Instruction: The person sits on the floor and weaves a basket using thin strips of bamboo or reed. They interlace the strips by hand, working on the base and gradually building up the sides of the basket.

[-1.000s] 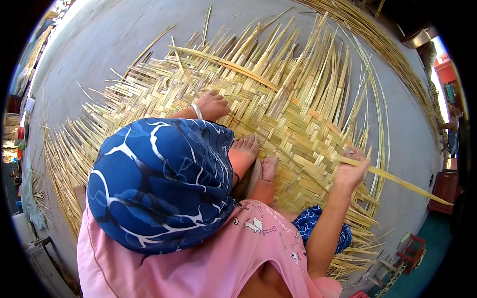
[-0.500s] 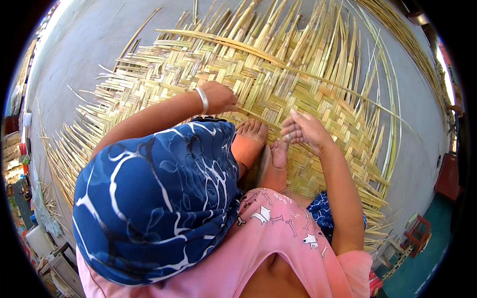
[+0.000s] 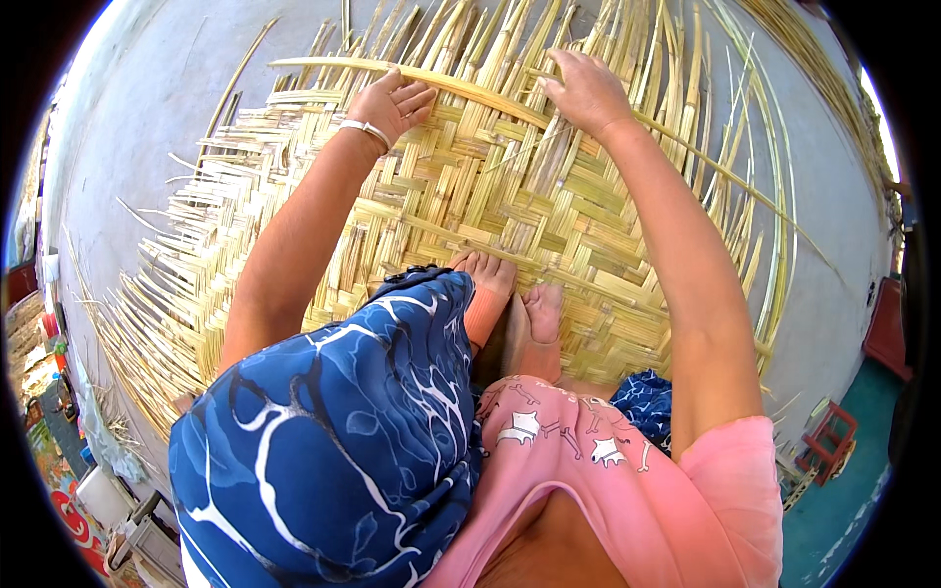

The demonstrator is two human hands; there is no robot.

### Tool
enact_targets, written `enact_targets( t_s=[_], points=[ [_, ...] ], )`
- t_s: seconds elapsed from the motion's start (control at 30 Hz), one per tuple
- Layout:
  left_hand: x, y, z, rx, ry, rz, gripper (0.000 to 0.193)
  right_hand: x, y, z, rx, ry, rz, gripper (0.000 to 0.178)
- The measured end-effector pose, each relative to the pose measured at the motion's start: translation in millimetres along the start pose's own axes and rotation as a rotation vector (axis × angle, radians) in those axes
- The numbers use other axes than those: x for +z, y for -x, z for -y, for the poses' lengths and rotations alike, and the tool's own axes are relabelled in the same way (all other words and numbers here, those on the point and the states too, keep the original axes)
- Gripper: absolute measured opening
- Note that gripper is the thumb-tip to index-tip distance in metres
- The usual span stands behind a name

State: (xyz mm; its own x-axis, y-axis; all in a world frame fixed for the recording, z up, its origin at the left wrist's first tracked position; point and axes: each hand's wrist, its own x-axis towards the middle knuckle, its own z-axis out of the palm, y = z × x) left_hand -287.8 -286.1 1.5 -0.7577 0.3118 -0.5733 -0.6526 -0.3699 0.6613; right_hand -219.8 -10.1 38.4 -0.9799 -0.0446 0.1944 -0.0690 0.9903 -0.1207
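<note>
A large woven mat point(image 3: 470, 196) of yellow-green split cane lies beneath me, its loose strip ends fanning outward at the far side and along the left. One long, pale strip point(image 3: 470, 90) lies loosely across the upper weave, curving from far left down to the right. Against its left part is my left hand point(image 3: 392, 106), palm turned up and fingers spread, gripping nothing. My right hand point(image 3: 588, 93) hovers over the strip farther right, thumb and forefinger apart. That hand and wrist hide part of the strip. My bare feet point(image 3: 490, 269) rest on the mat.
Grey floor point(image 3: 127, 157) surrounds the mat. A bundle of long cane point(image 3: 809, 64) lies at the far right, with thin loose strips beside the mat. A red stool point(image 3: 828, 441) stands at lower right. Assorted household items point(image 3: 103, 495) crowd the left edge.
Both hands have moved away from near my feet to the far part of the mat, up to the long strip. My arms are now stretched farther forward.
</note>
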Motion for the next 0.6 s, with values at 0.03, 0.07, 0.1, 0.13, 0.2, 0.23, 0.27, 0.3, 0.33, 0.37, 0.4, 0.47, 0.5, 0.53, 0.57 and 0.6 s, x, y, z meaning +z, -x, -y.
enact_targets(
  t_s=[0.03, 0.07, 0.1, 0.13, 0.2, 0.23, 0.27, 0.3, 0.33, 0.37, 0.4, 0.47, 0.5, 0.53, 0.57, 0.6],
  points=[
    [-1.0, -0.7, 0.5, 0.013, 0.021, -0.015, 0.050, 1.9, 1.0, 3.3, 0.030, 0.030, 0.037, 0.031],
    [-1.5, -2.7, 0.6, 0.006, 0.014, -0.067, 0.047, -0.4, -1.6, 2.3, 0.019, 0.028, 0.212, 0.032],
    [-1.5, -4.9, 0.9, -0.001, 0.006, -0.117, 0.044, -7.5, -3.7, -2.6, 0.009, 0.027, 0.387, 0.033],
    [-1.5, -7.1, 1.7, -0.008, -0.004, -0.165, 0.040, -19.9, -4.2, -1.3, -0.001, 0.027, 0.561, 0.034],
    [-6.4, -12.4, -0.4, -0.010, -0.010, -0.166, 0.031, -20.0, 0.1, -1.7, -0.122, 0.009, 0.516, 0.019],
    [-5.5, -15.3, -1.4, -0.010, -0.013, -0.158, 0.027, -20.3, 3.3, -3.8, -0.170, 0.002, 0.452, 0.017],
    [-4.0, -17.2, -0.3, 0.006, 0.016, -0.110, 0.026, -22.6, 7.0, -5.7, -0.216, -0.003, 0.388, 0.015],
    [-2.5, -18.6, 1.9, 0.022, 0.045, -0.062, 0.025, -26.4, 8.6, -6.8, -0.165, -0.027, 0.442, 0.013],
    [-4.4, -19.4, 3.2, 0.044, 0.079, -0.025, 0.024, -46.1, 8.4, 5.4, -0.090, -0.199, 0.571, 0.016],
    [-7.6, -20.7, 3.5, 0.010, 0.134, -0.022, 0.023, -73.9, 12.2, 24.5, -0.012, -0.371, 0.699, 0.018],
    [-11.5, -18.5, 4.2, 0.026, 0.143, -0.053, 0.026, -88.2, 18.7, 40.9, 0.054, -0.550, 0.828, 0.021],
    [-6.0, -15.7, 6.1, 0.052, 0.154, -0.091, 0.032, -94.4, 37.1, 57.0, -0.134, -0.780, 1.006, 0.031],
    [-2.6, -14.1, 5.6, 0.030, 0.170, -0.127, 0.034, -88.9, 38.9, 59.3, -0.158, -0.751, 0.974, 0.033],
    [0.5, -14.4, 4.4, 0.033, 0.170, -0.121, 0.034, -81.2, 42.9, 60.9, -0.177, -0.718, 0.937, 0.036],
    [2.7, -14.2, 4.8, 0.034, 0.170, -0.117, 0.034, -71.8, 49.4, 62.2, -0.195, -0.686, 0.901, 0.039],
    [3.9, -13.5, 5.5, 0.036, 0.170, -0.116, 0.034, -57.3, 49.9, 57.6, -0.112, -0.641, 0.695, 0.039]
  ],
)
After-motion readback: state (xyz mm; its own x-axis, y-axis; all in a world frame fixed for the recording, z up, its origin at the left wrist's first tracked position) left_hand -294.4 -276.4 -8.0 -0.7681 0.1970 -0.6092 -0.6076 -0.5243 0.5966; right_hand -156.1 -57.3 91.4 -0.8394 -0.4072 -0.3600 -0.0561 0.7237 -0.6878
